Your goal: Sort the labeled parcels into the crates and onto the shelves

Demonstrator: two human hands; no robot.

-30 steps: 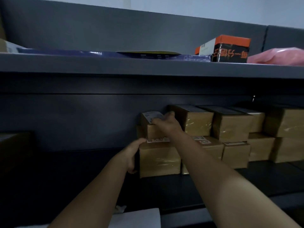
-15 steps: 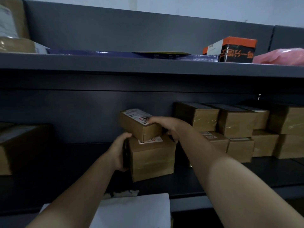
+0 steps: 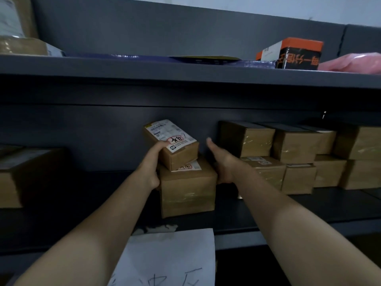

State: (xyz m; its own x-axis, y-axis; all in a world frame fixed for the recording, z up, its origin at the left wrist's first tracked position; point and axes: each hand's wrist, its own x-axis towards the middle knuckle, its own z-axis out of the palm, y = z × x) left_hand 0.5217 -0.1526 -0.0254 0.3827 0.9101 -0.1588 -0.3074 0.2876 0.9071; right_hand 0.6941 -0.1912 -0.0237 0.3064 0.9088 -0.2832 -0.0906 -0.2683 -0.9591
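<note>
Left grip (image 3: 151,164) holds the small parcel (image 3: 179,156), its label (image 3: 170,134) print too blurred to read; right grip (image 3: 224,162) spread wide.

brown cardboard parcel (image 3: 177,150) with a white label printed black and stamped red; dark grey shelf (image 3: 185,78); orange-and-black box (image 3: 296,53) with orange characters; pink bag (image 3: 354,61); white paper sign (image 3: 167,259) with black handwriting.

Dim grey shelving (image 3: 185,74) under pale wall (image 3: 268,5).
</note>
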